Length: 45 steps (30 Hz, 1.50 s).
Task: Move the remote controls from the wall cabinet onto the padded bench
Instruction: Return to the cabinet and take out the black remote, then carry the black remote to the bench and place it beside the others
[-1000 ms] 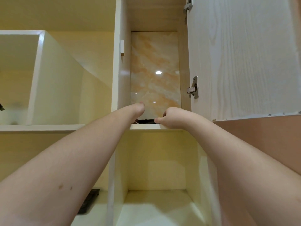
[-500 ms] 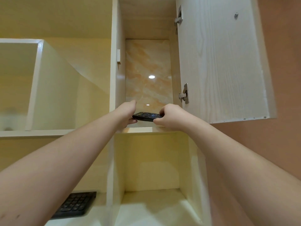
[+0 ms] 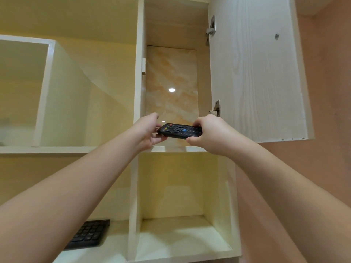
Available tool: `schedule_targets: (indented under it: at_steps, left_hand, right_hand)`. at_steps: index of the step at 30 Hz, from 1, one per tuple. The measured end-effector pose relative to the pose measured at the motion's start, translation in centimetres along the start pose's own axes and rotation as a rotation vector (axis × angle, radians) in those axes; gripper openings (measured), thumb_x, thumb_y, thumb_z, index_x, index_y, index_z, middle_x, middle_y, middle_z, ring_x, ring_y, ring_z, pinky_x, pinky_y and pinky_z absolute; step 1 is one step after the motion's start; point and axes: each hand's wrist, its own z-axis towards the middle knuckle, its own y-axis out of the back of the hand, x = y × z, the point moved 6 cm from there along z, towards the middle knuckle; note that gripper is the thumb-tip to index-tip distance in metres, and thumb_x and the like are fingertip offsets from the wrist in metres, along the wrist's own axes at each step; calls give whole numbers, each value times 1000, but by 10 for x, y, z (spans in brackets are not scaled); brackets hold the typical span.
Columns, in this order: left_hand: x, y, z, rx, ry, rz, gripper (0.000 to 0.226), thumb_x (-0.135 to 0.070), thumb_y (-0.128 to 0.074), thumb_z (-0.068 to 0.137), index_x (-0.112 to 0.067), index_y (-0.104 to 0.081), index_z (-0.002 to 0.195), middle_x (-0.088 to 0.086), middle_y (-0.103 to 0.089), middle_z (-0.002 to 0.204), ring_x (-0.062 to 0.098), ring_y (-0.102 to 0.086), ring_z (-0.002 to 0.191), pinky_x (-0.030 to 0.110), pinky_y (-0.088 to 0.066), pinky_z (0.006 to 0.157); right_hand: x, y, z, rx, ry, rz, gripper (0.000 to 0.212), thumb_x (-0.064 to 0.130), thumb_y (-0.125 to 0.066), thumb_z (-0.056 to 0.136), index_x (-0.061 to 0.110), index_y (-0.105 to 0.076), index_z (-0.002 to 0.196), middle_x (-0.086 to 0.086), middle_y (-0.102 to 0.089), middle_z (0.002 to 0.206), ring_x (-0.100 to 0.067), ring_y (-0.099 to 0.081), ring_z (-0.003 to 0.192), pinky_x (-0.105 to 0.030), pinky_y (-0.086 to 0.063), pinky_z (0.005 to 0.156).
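Note:
A black remote control (image 3: 180,131) with coloured buttons hangs level in the air just above the shelf edge of the open wall cabinet (image 3: 139,54). My left hand (image 3: 146,130) grips its left end and my right hand (image 3: 210,134) grips its right end, fingers curled round it. Whether more than one remote is stacked in my hands I cannot tell. The padded bench is out of view.
The cabinet door (image 3: 254,73) stands open to the right on two metal hinges. A marbled tile forms the cabinet's back. Open cubbies lie below and to the left; a black keyboard (image 3: 88,234) lies on the lower left shelf.
Both hands have lifted the remote off the cabinet shelf and drawn it out toward me; a second ago it was barely visible on the shelf.

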Motion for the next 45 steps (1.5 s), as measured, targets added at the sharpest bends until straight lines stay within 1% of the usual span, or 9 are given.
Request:
schedule_targets:
  at_steps: [4, 8, 12, 21, 27, 31, 35, 39, 45]
  left_hand:
    - [-3, 2, -12, 70, 0, -32, 25, -16, -43, 97, -1, -50, 117, 15, -58, 95, 27, -60, 82, 39, -59, 72]
    - [-4, 4, -25, 158, 28, -40, 10, -5, -43, 91, 0, -50, 96, 20, -59, 96, 27, -64, 83, 34, -61, 66]
    - [0, 15, -34, 254, 43, -89, 14, -2, -46, 90, 0, -52, 103, 21, -60, 103, 30, -66, 88, 33, -61, 67]
    - [39, 44, -82, 341, 75, -203, 14, 0, -51, 94, 2, -64, 91, 15, -63, 91, 20, -68, 67, 27, -60, 64]
    - [90, 43, -119, 467, 191, -299, 22, 4, -48, 94, 8, -59, 113, 24, -66, 108, 25, -73, 79, 27, -59, 64]
    - [123, 34, -156, 545, 299, -340, 19, 4, -49, 93, 9, -64, 103, 25, -67, 107, 28, -70, 88, 30, -60, 72]
    - [147, 17, -192, 591, 354, -342, 18, 2, -50, 93, 5, -67, 98, 17, -73, 92, 25, -70, 81, 29, -60, 75]
    - [163, -4, -226, 661, 384, -342, 18, 1, -51, 93, 5, -68, 96, 15, -73, 92, 24, -71, 81, 27, -59, 75]
    - [181, -44, -283, 718, 444, -357, 17, 0, -54, 90, 3, -70, 92, 13, -73, 91, 22, -68, 82, 24, -59, 69]
  right_hand:
    - [6, 11, -17, -33, -3, -18, 35, 35, -63, 85, 12, -63, 110, -7, -52, 103, -25, -61, 83, -36, -55, 70]
    - [11, 17, -34, -50, -22, -40, 40, 38, -66, 83, 19, -60, 118, -5, -51, 111, -21, -58, 92, -32, -51, 77]
    - [17, 21, -53, -81, -35, -25, 42, 39, -68, 81, 24, -60, 120, -1, -52, 111, -16, -54, 96, -27, -47, 78]
    - [36, 16, -115, -3, -110, -40, 43, 43, -69, 80, 30, -61, 120, 6, -57, 110, -10, -54, 100, -22, -40, 78]
    - [38, 16, -177, 36, -181, -55, 41, 47, -68, 77, 34, -61, 116, 14, -59, 106, -3, -56, 99, -22, -46, 85]
    - [31, 21, -220, 41, -268, -31, 34, 46, -70, 76, 37, -63, 109, 17, -61, 102, 1, -56, 96, -20, -46, 84]
    - [21, 28, -259, 78, -361, -14, 29, 46, -70, 76, 38, -65, 104, 19, -61, 101, 4, -57, 94, -18, -46, 79]
    - [11, 39, -297, 146, -448, -33, 29, 49, -70, 75, 39, -65, 102, 22, -62, 100, 7, -57, 91, -15, -47, 74]
    - [-13, 67, -361, 228, -571, -11, 33, 47, -72, 74, 38, -65, 105, 21, -64, 102, 7, -59, 94, -17, -49, 82]
